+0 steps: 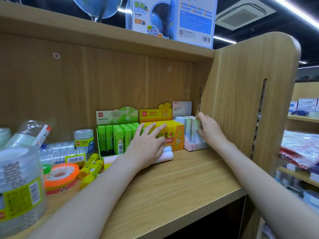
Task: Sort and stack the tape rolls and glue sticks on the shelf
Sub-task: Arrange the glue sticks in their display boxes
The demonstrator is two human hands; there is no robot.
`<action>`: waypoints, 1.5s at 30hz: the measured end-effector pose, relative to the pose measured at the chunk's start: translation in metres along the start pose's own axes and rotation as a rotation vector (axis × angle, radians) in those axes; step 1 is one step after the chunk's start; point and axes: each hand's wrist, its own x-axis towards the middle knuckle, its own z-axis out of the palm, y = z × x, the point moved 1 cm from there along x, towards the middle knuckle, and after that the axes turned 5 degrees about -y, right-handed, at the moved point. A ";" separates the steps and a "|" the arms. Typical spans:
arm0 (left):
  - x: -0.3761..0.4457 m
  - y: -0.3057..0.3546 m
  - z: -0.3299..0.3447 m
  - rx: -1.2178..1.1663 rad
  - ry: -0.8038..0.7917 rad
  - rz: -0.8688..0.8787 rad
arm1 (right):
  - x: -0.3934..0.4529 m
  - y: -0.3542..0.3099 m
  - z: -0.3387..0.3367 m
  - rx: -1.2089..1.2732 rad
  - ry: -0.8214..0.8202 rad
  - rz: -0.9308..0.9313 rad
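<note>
Wooden shelf [181, 173], right hand [209, 130] grip around pastel glue stick [196, 128]

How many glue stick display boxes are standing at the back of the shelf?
3: the green box on the left, the yellow box in the middle, and the pale box on the right by the right hand.

Left hand [146, 145] covers most of the white sticks [166, 155] under it, count unclear. Right hand [209, 131] hides pastel stick [196, 128] lower part; grip unclear. Tape stack [19, 185] cut by left edge. Box labels too small/blurred to read.
</note>
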 end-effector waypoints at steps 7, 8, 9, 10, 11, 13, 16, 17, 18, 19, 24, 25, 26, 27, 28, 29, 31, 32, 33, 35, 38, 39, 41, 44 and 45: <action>-0.001 -0.001 0.001 0.023 0.018 0.019 | 0.006 -0.006 -0.005 -0.073 0.047 -0.026; 0.000 -0.001 0.002 0.045 0.032 0.025 | 0.007 -0.005 -0.006 -0.079 0.045 -0.003; 0.000 -0.002 0.002 0.054 0.037 0.026 | 0.008 -0.004 -0.007 -0.085 0.042 0.018; 0.001 -0.003 0.003 0.055 0.022 0.020 | 0.008 -0.003 -0.007 -0.091 0.040 0.031; 0.001 -0.004 0.004 0.062 0.015 0.020 | 0.008 -0.003 -0.007 -0.096 0.040 0.034; 0.001 -0.004 0.005 0.082 0.019 0.027 | 0.005 -0.003 -0.005 -0.113 0.044 0.027; 0.000 -0.004 0.005 0.055 0.004 0.023 | 0.000 -0.001 0.002 -0.162 0.035 -0.006; 0.000 -0.004 0.005 0.051 0.015 0.031 | -0.001 -0.001 0.003 -0.173 0.013 -0.011; 0.000 -0.002 0.003 0.038 0.028 0.032 | -0.002 -0.002 0.003 -0.179 -0.010 -0.013; 0.000 -0.002 0.002 0.021 0.021 0.019 | -0.003 -0.002 0.003 -0.179 -0.019 -0.013; 0.001 -0.003 0.000 0.016 -0.016 -0.008 | -0.023 -0.012 -0.011 0.035 0.217 -0.017; 0.001 -0.002 -0.002 -0.002 -0.015 -0.007 | -0.032 -0.017 -0.013 0.072 0.256 -0.050; 0.001 -0.001 -0.005 -0.022 -0.017 -0.008 | -0.040 -0.024 -0.014 0.127 0.262 -0.091; 0.001 -0.001 -0.008 -0.035 -0.025 -0.012 | -0.048 -0.031 -0.014 0.212 0.228 -0.143; -0.001 -0.002 -0.012 -0.048 -0.031 -0.027 | -0.055 -0.040 -0.013 0.316 0.152 -0.201; -0.003 -0.005 -0.016 -0.060 -0.033 -0.050 | -0.061 -0.048 -0.011 0.400 0.037 -0.262; -0.011 -0.014 -0.023 -0.077 -0.048 -0.102 | -0.068 -0.060 -0.003 0.396 -0.211 -0.357; -0.016 -0.018 -0.026 -0.089 -0.050 -0.122 | -0.068 -0.063 0.002 0.348 -0.291 -0.388; -0.020 -0.021 -0.027 -0.100 -0.051 -0.137 | -0.067 -0.065 0.006 0.305 -0.332 -0.417; -0.025 -0.024 -0.029 -0.111 -0.060 -0.153 | -0.067 -0.066 0.008 0.247 -0.335 -0.445; -0.026 -0.019 -0.029 -0.117 -0.050 -0.160 | -0.066 -0.047 0.003 0.188 -0.294 -0.340; -0.027 -0.016 -0.028 -0.109 -0.044 -0.163 | -0.066 -0.039 0.001 0.187 -0.273 -0.289; -0.028 -0.012 -0.024 -0.093 -0.027 -0.175 | -0.068 -0.030 -0.003 0.217 -0.262 -0.249; -0.029 -0.009 -0.021 -0.046 -0.021 -0.184 | -0.070 -0.032 -0.003 0.194 -0.346 -0.287; -0.028 -0.008 -0.020 -0.038 -0.025 -0.184 | -0.069 -0.032 -0.004 0.162 -0.345 -0.289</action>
